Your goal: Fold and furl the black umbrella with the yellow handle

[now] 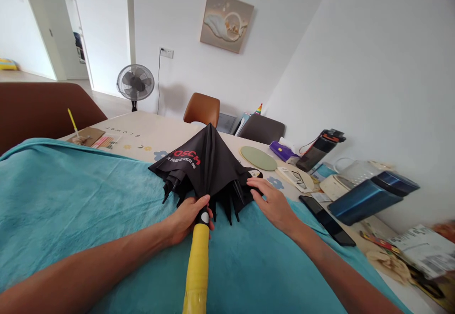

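Yellow handle [197,266] nearest the camera, rising from the bottom edge, a little left of centre. It belongs to the umbrella [211,157], which lies mid-frame over the teal cloth [106,205] on the bench [156,126]. Long axis: nearly straight away from me, handle low, pointed tip up-frame and slightly right of the grip. Black canopy part-gathered, flared wide, red and white lettering on its left face; rib ends hang loose toward the camera, either side of the shaft. My left hand [185,217] is the nearer to that axis, in fact on it: fingers wrapped around the dark neck just above the yellow, thumb along the top, fingertips showing on the far side. From that grip the canopy lies directly ahead. My right hand [277,207] is off the axis, to its right, at the canopy's lower right edge; the canopy lies leftward of those fingers, so they meet its rim from the side, across the shaft's line. Those fingers are curved and slightly parted beside the black fabric; whether they pinch the edge or merely touch it, I cannot tell. Right of frame, outside the right forearm: phone [327,220] and blue tumbler [369,200], both well apart from the canopy.
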The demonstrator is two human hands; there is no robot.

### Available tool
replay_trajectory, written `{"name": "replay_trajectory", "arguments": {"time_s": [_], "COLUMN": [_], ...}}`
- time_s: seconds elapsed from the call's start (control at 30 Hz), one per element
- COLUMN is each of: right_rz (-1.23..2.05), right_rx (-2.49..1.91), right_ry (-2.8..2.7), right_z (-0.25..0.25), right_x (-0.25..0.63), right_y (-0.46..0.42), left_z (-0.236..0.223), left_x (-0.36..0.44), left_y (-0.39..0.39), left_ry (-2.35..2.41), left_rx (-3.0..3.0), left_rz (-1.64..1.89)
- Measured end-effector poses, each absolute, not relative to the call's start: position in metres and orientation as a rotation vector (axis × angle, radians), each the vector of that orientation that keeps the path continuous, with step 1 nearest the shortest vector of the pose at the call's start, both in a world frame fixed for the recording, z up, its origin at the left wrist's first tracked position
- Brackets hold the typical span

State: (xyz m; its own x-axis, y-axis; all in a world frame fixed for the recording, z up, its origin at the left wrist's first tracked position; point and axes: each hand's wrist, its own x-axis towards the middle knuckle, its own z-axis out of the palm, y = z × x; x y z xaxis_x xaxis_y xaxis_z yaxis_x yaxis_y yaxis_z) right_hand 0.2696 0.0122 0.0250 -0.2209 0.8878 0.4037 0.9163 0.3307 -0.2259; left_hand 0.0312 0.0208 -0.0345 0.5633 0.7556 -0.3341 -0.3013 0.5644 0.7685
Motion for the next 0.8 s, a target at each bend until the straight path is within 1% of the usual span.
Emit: {"name": "replay_trajectory", "arguments": {"time_s": [0.27, 0.47, 0.63, 0.8], "right_rz": [-0.083, -0.281, -0.373, -0.454], "right_rx": [-1.516, -1.236, -1.184, -1.084], "right_ry": [-2.206, -2.178, -2.076, -2.19], "right_z": [0.012, -0.018, -0.022, -0.03], "right_x": [0.25, 0.219, 0.208, 0.206], "right_y": [0.0, 0.01, 0.013, 0.014], "left_z": [-0.034, -0.033, -0.033, -0.033], "left_x": [0.031, 0.029, 0.03, 0.032], "left_y": [0.021, 0.021, 0.021, 0.022], "left_ry": [0.704, 0.682, 0.692, 0.706], "left_rx": [0.734, 0.767, 0.746, 0.772], "left_rz": [0.687, 0.695, 0.692, 0.681]}}
